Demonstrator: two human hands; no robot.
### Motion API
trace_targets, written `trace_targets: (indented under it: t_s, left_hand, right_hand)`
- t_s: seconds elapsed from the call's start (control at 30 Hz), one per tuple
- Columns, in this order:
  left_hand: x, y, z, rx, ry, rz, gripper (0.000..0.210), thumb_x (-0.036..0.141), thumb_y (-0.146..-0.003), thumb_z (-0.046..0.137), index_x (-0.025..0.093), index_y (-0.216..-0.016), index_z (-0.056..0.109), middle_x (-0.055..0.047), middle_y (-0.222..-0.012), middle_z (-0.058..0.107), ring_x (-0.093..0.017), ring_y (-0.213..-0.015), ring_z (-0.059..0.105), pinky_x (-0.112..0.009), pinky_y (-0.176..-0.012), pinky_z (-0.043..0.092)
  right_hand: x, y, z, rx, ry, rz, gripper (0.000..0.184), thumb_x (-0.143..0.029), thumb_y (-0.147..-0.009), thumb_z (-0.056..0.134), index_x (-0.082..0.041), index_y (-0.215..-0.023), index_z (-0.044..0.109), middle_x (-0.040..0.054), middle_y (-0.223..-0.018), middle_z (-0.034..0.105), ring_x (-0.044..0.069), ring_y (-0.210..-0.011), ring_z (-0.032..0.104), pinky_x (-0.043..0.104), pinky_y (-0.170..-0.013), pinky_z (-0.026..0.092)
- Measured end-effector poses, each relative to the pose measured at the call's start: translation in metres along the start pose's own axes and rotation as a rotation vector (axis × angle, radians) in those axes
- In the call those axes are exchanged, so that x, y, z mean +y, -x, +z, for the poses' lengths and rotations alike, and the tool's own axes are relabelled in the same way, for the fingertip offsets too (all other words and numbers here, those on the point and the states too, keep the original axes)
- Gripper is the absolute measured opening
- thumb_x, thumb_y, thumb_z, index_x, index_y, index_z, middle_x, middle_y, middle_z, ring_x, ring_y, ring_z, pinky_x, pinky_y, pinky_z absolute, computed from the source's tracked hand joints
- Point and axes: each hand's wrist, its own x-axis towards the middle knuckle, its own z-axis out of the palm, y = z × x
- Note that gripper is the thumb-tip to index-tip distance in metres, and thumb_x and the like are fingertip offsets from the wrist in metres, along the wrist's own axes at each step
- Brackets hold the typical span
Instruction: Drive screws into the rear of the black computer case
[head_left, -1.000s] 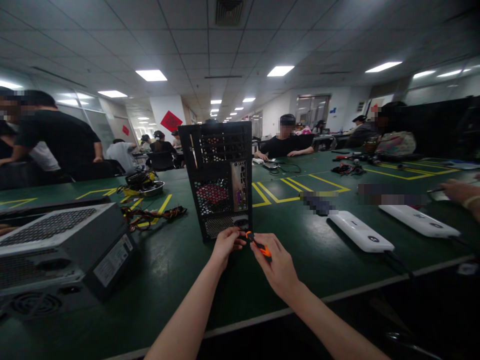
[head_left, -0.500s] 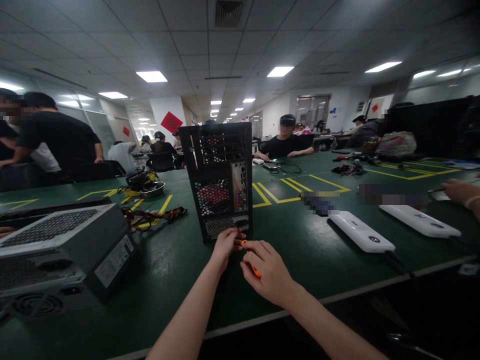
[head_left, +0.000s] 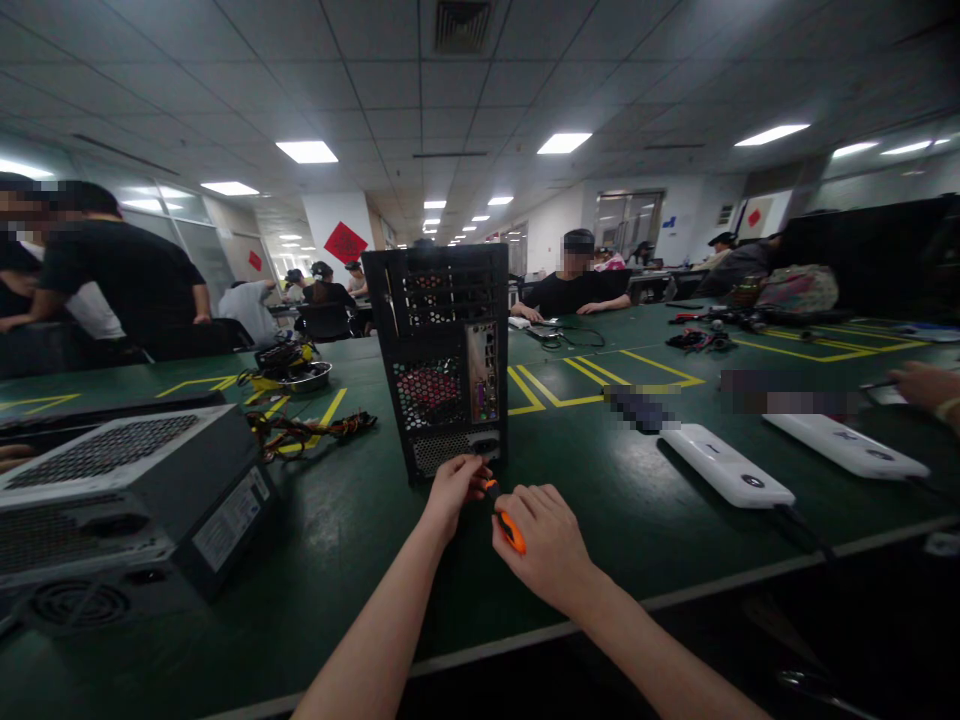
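A black computer case (head_left: 450, 345) stands upright on the green table, its rear panel with ports and mesh facing me. My right hand (head_left: 551, 545) is wrapped round the handle of an orange and black screwdriver (head_left: 512, 532). The tool slants up and left toward the lower edge of the case. My left hand (head_left: 454, 490) is in front of the case's bottom right corner, with thumb and fingertips pinched together by the screwdriver's front end. What lies between those fingertips is hidden, as is the screwdriver's tip.
A grey power supply unit (head_left: 135, 510) lies at the left, with bundled cables (head_left: 315, 428) behind it. White power banks (head_left: 727, 465) lie on the right of the green table (head_left: 360, 560). A person (head_left: 576, 280) sits opposite; another person's hand (head_left: 926, 385) is at the right edge.
My right hand has turned and shifted slightly right, so more of the orange handle shows. My left fingers have closed in nearer the screwdriver's front end. The case has not moved.
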Motion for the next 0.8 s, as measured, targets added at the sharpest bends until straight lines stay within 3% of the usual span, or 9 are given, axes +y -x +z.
trace_targets:
  t_s: [0.23,0.47,0.8]
  left_hand:
    - [0.0008,0.0013,0.0014,0.001,0.047,-0.012,0.024,0.030,-0.064,0.056,0.010,-0.077,0.058,-0.005,-0.066,0.058,-0.007,-0.050,0.050,-0.017,-0.045,0.037]
    - [0.0004,0.0015,-0.0006,-0.033,0.000,-0.009,0.029,0.037,-0.065,0.057,0.011,-0.077,0.059,-0.005,-0.069,0.058,-0.007,-0.054,0.052,-0.016,-0.046,0.037]
    - [0.0040,0.0032,0.0023,-0.060,0.045,-0.060,0.030,0.035,-0.066,0.056,0.011,-0.083,0.058,-0.010,-0.082,0.060,-0.008,-0.058,0.054,-0.017,-0.048,0.040]
  right_hand:
    - [-0.0040,-0.0024,-0.0030,-0.050,-0.001,-0.041,0.009,-0.022,-0.074,0.044,-0.019,-0.074,0.052,0.0037,-0.074,0.047,0.016,-0.070,0.041,0.030,-0.066,0.031]
    - [-0.0015,-0.0007,0.0004,-0.033,-0.086,0.064,0.020,-0.027,-0.079,0.041,-0.015,-0.094,0.048,0.0037,-0.074,0.055,0.014,-0.067,0.048,0.028,-0.066,0.033]
    - [-0.0008,-0.0003,0.0008,-0.013,-0.022,0.043,0.011,-0.017,-0.071,0.045,-0.019,-0.078,0.054,0.0022,-0.071,0.048,0.015,-0.068,0.042,0.029,-0.067,0.031]
